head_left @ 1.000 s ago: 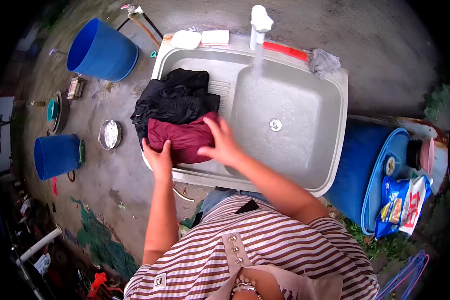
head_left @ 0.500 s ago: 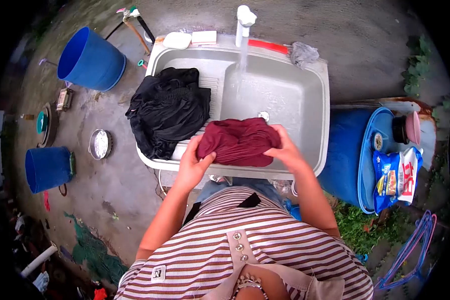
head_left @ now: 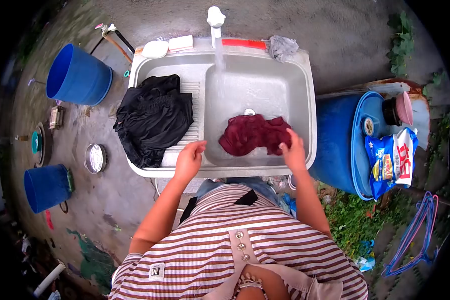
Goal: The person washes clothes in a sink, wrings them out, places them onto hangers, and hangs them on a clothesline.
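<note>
A dark red garment (head_left: pixel 250 134) lies crumpled in the basin of the grey sink (head_left: pixel 308 95), below the drain. Beside its right end is my right hand (head_left: pixel 293 152), thumb and fingers apart, with nothing held. My left hand (head_left: pixel 190 159) hovers over the sink's front edge, left of the basin, its fingers curled together and empty. Black clothing (head_left: pixel 155 117) is heaped on the ribbed drainboard. Water runs from the white tap (head_left: pixel 216 20) into the basin.
A soap dish (head_left: pixel 155 49), a white block (head_left: pixel 180 43), a red strip (head_left: pixel 244 44) and a crumpled grey bag (head_left: pixel 283 47) line the back rim. Blue buckets (head_left: pixel 87 77) stand left. On the right, a blue barrel (head_left: pixel 335 140) bears a detergent bag (head_left: pixel 392 162).
The red garment went from beside the black clothing, held in both hands, into the basin, and both hands have let go. The view has shifted, and the black clothing stays on the drainboard.
</note>
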The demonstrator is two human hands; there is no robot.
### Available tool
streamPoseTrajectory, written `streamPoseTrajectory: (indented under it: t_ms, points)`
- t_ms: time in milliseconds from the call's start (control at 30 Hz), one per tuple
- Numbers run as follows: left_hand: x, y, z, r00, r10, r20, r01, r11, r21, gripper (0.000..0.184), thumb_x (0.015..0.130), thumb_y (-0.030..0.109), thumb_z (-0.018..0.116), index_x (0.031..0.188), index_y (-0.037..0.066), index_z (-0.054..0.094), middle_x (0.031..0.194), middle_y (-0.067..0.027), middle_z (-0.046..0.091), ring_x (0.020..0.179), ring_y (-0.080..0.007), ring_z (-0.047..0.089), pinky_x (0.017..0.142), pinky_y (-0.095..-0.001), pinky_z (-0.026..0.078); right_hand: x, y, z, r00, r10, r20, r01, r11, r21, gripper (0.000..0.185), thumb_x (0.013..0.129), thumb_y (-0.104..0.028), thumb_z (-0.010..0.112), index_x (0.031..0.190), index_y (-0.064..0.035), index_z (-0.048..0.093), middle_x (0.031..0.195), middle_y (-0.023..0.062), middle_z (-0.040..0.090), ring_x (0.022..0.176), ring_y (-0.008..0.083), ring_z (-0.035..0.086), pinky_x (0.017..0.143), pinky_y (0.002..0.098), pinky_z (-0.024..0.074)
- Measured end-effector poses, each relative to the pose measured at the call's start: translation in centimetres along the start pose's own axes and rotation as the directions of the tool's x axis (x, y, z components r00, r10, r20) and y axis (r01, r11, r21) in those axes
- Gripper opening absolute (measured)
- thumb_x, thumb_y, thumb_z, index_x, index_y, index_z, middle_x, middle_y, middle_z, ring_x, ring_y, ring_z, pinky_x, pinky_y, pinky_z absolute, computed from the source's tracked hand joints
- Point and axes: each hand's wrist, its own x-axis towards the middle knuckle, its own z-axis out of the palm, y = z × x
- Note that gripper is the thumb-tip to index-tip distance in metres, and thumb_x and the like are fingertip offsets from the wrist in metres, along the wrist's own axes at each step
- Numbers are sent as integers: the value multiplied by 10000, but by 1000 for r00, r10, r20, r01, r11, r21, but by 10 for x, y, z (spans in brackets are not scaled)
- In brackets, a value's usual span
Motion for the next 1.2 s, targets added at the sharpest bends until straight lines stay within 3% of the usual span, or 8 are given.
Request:
streamPoseTrajectory:
  t_ms: [33, 133, 167, 233, 367, 433, 600, 1200]
  points:
    - [-3, -2, -2, 1000, -1, 0, 1, 1000, 3, 412, 785, -107, 508, 1131, 55, 659, 950, -141, 677, 887, -300, 660, 799, -374, 526, -7, 4, 11, 997, -75, -3, 75, 996, -38, 469, 823, -134, 714, 1263, -127, 550, 1148, 195, 588, 1074, 402, 574, 932, 453, 475]
    - [-11, -11, -4, 997, 22, 68, -33, 987, 160, 368, 789, -90, 525, 1092, 61, 671, 937, -128, 681, 890, -298, 659, 787, -393, 528, -25, 32, 42, 954, 32, 297, 22, 984, -176, 429, 874, -250, 661, 1268, -118, 555, 1154, 192, 598, 1074, 394, 587, 898, 488, 488]
    - [-13, -15, -4, 996, 35, 81, -50, 980, 193, 332, 794, -65, 539, 1064, 70, 677, 925, -115, 683, 885, -300, 656, 778, -399, 529, -32, 28, 50, 960, -12, 280, 51, 990, -133, 340, 919, -317, 588, 1208, -139, 588, 1093, 163, 645, 1000, 378, 630, 846, 494, 505]
    - [-19, -27, -1, 995, 49, 81, -66, 971, 229, 296, 799, -40, 553, 1037, 78, 684, 912, -101, 685, 881, -302, 654, 769, -406, 530, -41, 25, 54, 905, 67, 420, 60, 958, -282, 292, 957, -365, 501, 1099, -140, 623, 1000, 146, 679, 918, 382, 651, 790, 502, 508]
    - [-23, -44, 11, 998, 35, 59, -54, 923, 380, 190, 808, 42, 581, 945, 115, 690, 907, -80, 688, 901, -304, 648, 763, -413, 532, -37, 20, 52, 951, 15, 309, 61, 970, -235, 332, 973, -395, 442, 987, -120, 628, 938, 138, 688, 876, 382, 654, 745, 517, 499]
    - [-24, -46, 18, 992, 122, -33, -95, 890, 446, 164, 820, 74, 584, 939, 120, 687, 915, -89, 688, 913, -307, 647, 772, -425, 532, -34, 14, 51, 947, 104, 304, 7, 940, -342, 329, 969, -381, 455, 944, -96, 616, 945, 151, 683, 875, 386, 649, 735, 529, 491]
    - [-27, -46, 14, 998, 70, 10, -67, 887, 457, 144, 845, 120, 584, 958, 126, 673, 949, -111, 686, 950, -325, 641, 798, -440, 527, -36, 6, 50, 961, 110, 254, -2, 920, -392, 321, 954, -362, 469, 893, -89, 626, 931, 166, 684, 856, 397, 652, 732, 530, 501]
    - [-29, -50, 19, 990, 136, -46, -95, 861, 499, 123, 829, 116, 585, 915, 119, 674, 883, -118, 673, 889, -331, 646, 761, -454, 521, -37, 1, 49, 963, 155, 219, -59, 919, -389, 303, 931, -348, 481, 910, -93, 644, 938, 173, 688, 865, 404, 654, 748, 529, 507]
